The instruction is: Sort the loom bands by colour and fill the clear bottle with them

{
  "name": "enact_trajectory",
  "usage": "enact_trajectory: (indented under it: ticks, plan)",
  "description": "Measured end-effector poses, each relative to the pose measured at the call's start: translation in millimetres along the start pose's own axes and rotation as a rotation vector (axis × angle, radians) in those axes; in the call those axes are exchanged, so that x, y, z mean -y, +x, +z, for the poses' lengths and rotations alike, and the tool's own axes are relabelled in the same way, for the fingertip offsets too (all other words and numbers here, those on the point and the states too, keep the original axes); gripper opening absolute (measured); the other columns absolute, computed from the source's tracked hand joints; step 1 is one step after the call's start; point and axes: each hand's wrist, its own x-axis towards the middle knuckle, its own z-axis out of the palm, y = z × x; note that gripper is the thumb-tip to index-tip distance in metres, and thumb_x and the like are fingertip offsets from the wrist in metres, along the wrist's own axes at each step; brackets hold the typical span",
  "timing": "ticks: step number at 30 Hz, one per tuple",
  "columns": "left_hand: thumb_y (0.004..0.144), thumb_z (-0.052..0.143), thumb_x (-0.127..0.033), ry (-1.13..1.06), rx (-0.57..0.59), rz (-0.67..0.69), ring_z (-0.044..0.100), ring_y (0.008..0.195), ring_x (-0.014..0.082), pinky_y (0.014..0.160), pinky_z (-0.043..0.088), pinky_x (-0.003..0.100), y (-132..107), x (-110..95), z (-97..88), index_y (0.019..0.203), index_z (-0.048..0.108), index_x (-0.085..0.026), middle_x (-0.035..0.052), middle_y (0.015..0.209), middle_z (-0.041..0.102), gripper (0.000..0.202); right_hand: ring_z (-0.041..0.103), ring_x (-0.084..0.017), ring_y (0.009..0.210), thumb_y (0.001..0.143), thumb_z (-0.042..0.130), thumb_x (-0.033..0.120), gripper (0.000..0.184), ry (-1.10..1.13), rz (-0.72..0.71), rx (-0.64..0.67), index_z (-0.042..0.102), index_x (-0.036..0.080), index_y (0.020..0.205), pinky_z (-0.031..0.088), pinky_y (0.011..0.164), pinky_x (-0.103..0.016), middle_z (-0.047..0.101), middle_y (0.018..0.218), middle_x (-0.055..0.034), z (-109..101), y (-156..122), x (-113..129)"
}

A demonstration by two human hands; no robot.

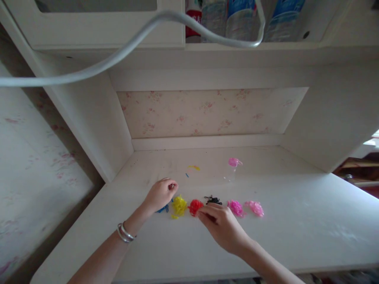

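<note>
My left hand is closed, thumb and fingers curled together, above the blue rubber bands and beside the yellow pile of bands. Whatever it may hold is too small to make out. With fingertips pinched together, my right hand touches the edge of the red pile of bands. Its fingers hide what lies between them. Just behind that hand are black bands, partly covered. To its right lie a magenta pile and a light pink pile.
Farther back stands a small clear container with a pink heap at its top. A yellow scrap and a blue bit lie nearby. A white cable crosses the upper view, below shelved bottles. White panels flank the desk.
</note>
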Motion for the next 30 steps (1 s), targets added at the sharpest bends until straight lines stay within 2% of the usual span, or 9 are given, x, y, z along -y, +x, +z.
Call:
enact_trajectory:
  ticks: [2,4,7,10,15,19,23,27,30]
  plan:
    - [0.083,0.046,-0.041,0.077,0.095,-0.005,0.062,0.078,0.0157,0.072,0.043,0.024,18,-7,9.9,0.081,0.069,-0.022,0.004,0.083,0.069,0.03,0.052,-0.013,0.06,0.091,0.042,0.034,0.032,0.08,0.117,-0.084,0.066,0.019,0.075,0.038,0.055,-0.021,0.059,0.065,-0.0013,-2,-31,-16]
    - [0.083,0.044,-0.048,0.182,0.197,-0.086,0.063,0.079,0.0177,0.07,0.044,0.025,37,-13,20.9,0.078,0.07,-0.022,0.0058,0.082,0.07,0.037,0.054,-0.014,0.06,0.089,0.046,0.039,0.032,0.154,0.225,-0.191,0.067,0.019,0.078,0.04,0.054,-0.021,0.061,0.064,-0.0019,1,-58,-34]
    - [0.08,0.046,-0.051,0.309,0.239,-0.177,0.064,0.086,0.0213,0.072,0.045,0.027,63,-19,36.9,0.082,0.071,-0.024,0.0074,0.091,0.071,0.037,0.057,-0.015,0.06,0.085,0.051,0.042,0.03,0.211,0.307,-0.311,0.069,0.018,0.08,0.043,0.055,-0.02,0.065,0.07,-0.003,5,-83,-52]
    - [0.078,0.048,-0.049,0.344,0.224,-0.21,0.064,0.09,0.0261,0.073,0.047,0.032,81,-22,48.9,0.088,0.07,-0.021,0.0124,0.1,0.068,0.037,0.058,-0.015,0.061,0.084,0.053,0.042,0.03,0.22,0.338,-0.362,0.07,0.018,0.082,0.044,0.056,-0.019,0.066,0.071,-0.0034,5,-89,-56]
    - [0.077,0.05,-0.032,0.364,0.236,-0.233,0.064,0.091,0.0261,0.075,0.047,0.032,94,-21,57.7,0.092,0.07,-0.018,0.0156,0.102,0.067,0.029,0.06,-0.015,0.064,0.085,0.051,0.04,0.028,0.228,0.296,-0.307,0.07,0.018,0.084,0.046,0.059,-0.018,0.068,0.075,-0.0037,3,-83,-52]
    - [0.077,0.049,-0.027,0.347,0.219,-0.21,0.064,0.09,0.0245,0.074,0.047,0.03,91,-17,52.7,0.09,0.07,-0.018,0.0144,0.101,0.068,0.027,0.061,-0.015,0.066,0.085,0.052,0.039,0.028,0.22,0.286,-0.303,0.07,0.019,0.084,0.046,0.061,-0.018,0.069,0.079,-0.0043,3,-82,-52]
    - [0.081,0.045,-0.028,0.296,0.174,-0.165,0.063,0.091,0.0202,0.076,0.045,0.027,77,-9,32.3,0.09,0.069,-0.022,0.0082,0.102,0.068,0.027,0.061,-0.015,0.063,0.084,0.051,0.044,0.032,0.215,0.299,-0.34,0.071,0.018,0.081,0.047,0.058,-0.018,0.069,0.075,-0.0052,3,-80,-47]
    - [0.08,0.047,-0.031,0.254,0.162,-0.148,0.063,0.083,0.0169,0.072,0.044,0.023,44,5,3.4,0.083,0.069,-0.023,0.0043,0.092,0.07,0.023,0.059,-0.015,0.06,0.083,0.05,0.048,0.038,0.23,0.324,-0.389,0.071,0.018,0.075,0.046,0.056,-0.019,0.068,0.07,-0.0052,5,-76,-40]
    - [0.08,0.047,-0.03,0.197,0.117,-0.124,0.062,0.078,0.0164,0.072,0.043,0.024,10,16,-15.2,0.077,0.068,-0.022,0.0042,0.085,0.07,0.023,0.058,-0.015,0.06,0.082,0.051,0.048,0.037,0.239,0.342,-0.346,0.071,0.017,0.077,0.046,0.054,-0.019,0.067,0.069,-0.0046,7,-76,-42]
